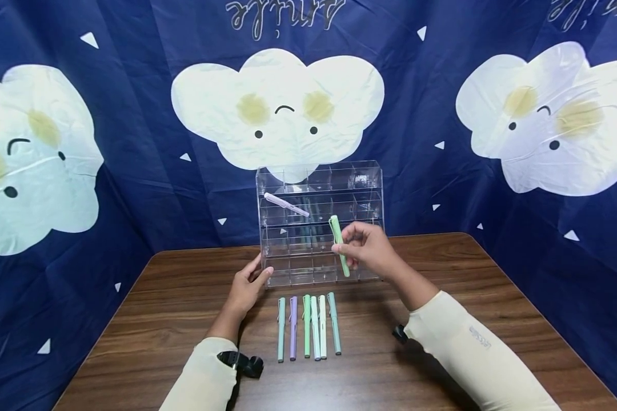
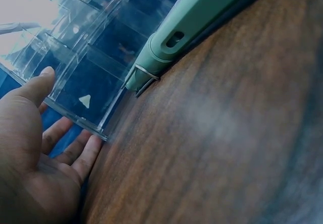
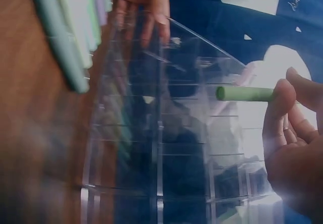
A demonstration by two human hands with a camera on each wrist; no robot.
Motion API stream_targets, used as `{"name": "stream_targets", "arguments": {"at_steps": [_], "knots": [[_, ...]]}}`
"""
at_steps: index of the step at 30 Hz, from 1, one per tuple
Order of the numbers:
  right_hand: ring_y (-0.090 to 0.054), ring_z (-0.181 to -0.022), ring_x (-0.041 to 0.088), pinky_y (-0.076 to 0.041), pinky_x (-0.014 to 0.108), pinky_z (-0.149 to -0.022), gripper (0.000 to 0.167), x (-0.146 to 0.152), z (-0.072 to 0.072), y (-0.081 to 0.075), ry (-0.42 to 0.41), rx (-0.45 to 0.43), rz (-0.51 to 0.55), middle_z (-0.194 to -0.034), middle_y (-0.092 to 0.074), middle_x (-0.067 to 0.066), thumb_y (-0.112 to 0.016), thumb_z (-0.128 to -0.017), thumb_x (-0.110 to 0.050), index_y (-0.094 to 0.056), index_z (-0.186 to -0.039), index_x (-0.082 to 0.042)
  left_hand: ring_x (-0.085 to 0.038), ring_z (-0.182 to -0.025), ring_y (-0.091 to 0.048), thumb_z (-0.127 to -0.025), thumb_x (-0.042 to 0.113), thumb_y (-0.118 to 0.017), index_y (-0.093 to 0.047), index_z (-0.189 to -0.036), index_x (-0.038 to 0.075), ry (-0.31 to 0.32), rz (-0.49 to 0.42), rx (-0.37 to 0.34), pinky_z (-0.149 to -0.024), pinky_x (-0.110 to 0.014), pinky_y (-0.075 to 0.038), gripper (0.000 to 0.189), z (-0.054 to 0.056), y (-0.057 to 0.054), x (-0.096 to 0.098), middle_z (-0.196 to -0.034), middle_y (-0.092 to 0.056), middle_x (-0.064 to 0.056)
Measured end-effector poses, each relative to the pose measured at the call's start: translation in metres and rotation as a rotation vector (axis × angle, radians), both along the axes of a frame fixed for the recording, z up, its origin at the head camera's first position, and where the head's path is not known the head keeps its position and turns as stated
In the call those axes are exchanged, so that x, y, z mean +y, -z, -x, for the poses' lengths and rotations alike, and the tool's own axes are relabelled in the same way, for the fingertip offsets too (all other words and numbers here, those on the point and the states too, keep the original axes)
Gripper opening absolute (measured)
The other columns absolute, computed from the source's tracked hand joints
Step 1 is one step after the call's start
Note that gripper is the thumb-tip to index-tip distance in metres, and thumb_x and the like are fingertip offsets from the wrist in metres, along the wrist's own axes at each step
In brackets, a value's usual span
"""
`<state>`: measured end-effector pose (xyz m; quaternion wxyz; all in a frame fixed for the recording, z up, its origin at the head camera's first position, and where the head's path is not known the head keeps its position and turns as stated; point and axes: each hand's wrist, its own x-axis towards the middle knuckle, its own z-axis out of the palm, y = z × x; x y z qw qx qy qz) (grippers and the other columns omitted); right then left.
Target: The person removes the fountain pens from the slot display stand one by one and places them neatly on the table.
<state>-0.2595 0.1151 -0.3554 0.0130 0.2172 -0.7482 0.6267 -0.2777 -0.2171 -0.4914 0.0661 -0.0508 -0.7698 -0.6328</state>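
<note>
My right hand (image 1: 365,245) pinches a light green pen (image 1: 337,237) between thumb and fingers, clip end up, in front of the clear acrylic pen rack (image 1: 321,268). In the right wrist view, the free end of that green pen (image 3: 242,93) points away from the fingers. My left hand (image 1: 247,285) holds the rack's lower left side, thumb in front and fingers around the edge, as the left wrist view also shows the hand (image 2: 50,148). A lilac pen (image 1: 286,204) lies slanted in an upper tier of the rack.
On the wooden table (image 1: 185,308), several pens lie in a row before the rack, among them a purple pen (image 1: 293,328), a green pen (image 1: 307,325) and a teal pen (image 1: 335,324). A blue cloth (image 1: 144,188) with white clouds hangs behind and at both sides.
</note>
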Motion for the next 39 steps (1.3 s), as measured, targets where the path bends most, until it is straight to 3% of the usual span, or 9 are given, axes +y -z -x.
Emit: {"name": "stream_targets", "arguments": {"at_steps": [4, 9, 12, 19, 27, 34, 39], "knots": [[-0.063, -0.053, 0.014, -0.055, 0.029, -0.047, 0.032, 0.002, -0.004, 0.016, -0.016, -0.063, 0.004, -0.084, -0.067, 0.004, -0.082, -0.093, 0.004, -0.060, -0.116, 0.009, -0.041, -0.145, -0.059, -0.108, 0.021, -0.072, -0.047, -0.167, 0.015, -0.006, -0.012, -0.003, -0.093, -0.014, -0.054, 0.065, 0.000, 0.000, 0.000, -0.167, -0.051, -0.022], [-0.062, -0.049, 0.014, -0.055, 0.031, -0.044, 0.073, 0.002, -0.010, 0.029, -0.013, -0.060, -0.032, -0.085, -0.061, 0.007, -0.081, -0.093, 0.006, -0.043, -0.155, 0.001, -0.042, -0.145, -0.059, -0.108, 0.021, -0.073, -0.047, -0.167, 0.015, -0.007, -0.006, -0.009, -0.092, -0.015, -0.054, 0.065, 0.000, 0.000, 0.001, -0.165, -0.052, -0.023], [-0.063, -0.049, 0.015, -0.057, 0.035, -0.044, 0.089, 0.003, -0.012, 0.037, -0.028, -0.056, -0.067, -0.083, -0.057, 0.007, -0.081, -0.094, 0.006, -0.033, -0.167, -0.007, -0.041, -0.145, -0.059, -0.107, 0.022, -0.073, -0.048, -0.166, 0.015, -0.008, -0.007, -0.006, -0.092, -0.014, -0.054, 0.065, -0.001, 0.000, 0.001, -0.166, -0.052, -0.022], [-0.064, -0.051, 0.017, -0.061, 0.039, -0.048, 0.084, 0.008, -0.018, 0.055, -0.061, -0.132, -0.156, -0.085, -0.059, 0.009, -0.082, -0.093, 0.005, -0.040, -0.164, -0.009, -0.041, -0.145, -0.059, -0.108, 0.023, -0.072, -0.047, -0.167, 0.016, -0.011, 0.019, 0.004, -0.095, -0.016, -0.054, 0.065, 0.001, 0.002, 0.000, -0.167, -0.051, -0.021], [-0.068, -0.056, 0.017, -0.064, 0.037, -0.053, 0.081, 0.011, -0.020, 0.079, -0.119, -0.267, -0.173, -0.083, -0.059, 0.010, -0.078, -0.095, 0.007, -0.035, -0.163, -0.003, -0.040, -0.146, -0.058, -0.108, 0.022, -0.072, -0.047, -0.167, 0.015, -0.019, 0.018, 0.005, -0.095, -0.015, -0.053, 0.064, 0.000, 0.002, 0.000, -0.168, -0.050, -0.020], [-0.070, -0.056, 0.017, -0.063, 0.035, -0.054, 0.080, 0.013, -0.022, 0.090, -0.155, -0.285, -0.234, -0.081, -0.067, 0.010, -0.083, -0.092, 0.003, -0.038, -0.158, 0.005, -0.039, -0.145, -0.059, -0.108, 0.024, -0.073, -0.047, -0.167, 0.016, -0.009, 0.007, -0.010, -0.091, -0.014, -0.054, 0.065, -0.001, 0.000, 0.000, -0.168, -0.049, -0.021], [-0.067, -0.054, 0.015, -0.059, 0.033, -0.051, 0.079, 0.013, -0.022, 0.096, -0.171, -0.281, -0.284, -0.079, -0.067, 0.009, -0.085, -0.092, -0.001, -0.040, -0.157, 0.005, -0.040, -0.147, -0.058, -0.108, 0.024, -0.072, -0.048, -0.167, 0.016, -0.013, 0.019, -0.004, -0.096, -0.017, -0.054, 0.064, -0.001, 0.001, 0.000, -0.169, -0.049, -0.020]]}}
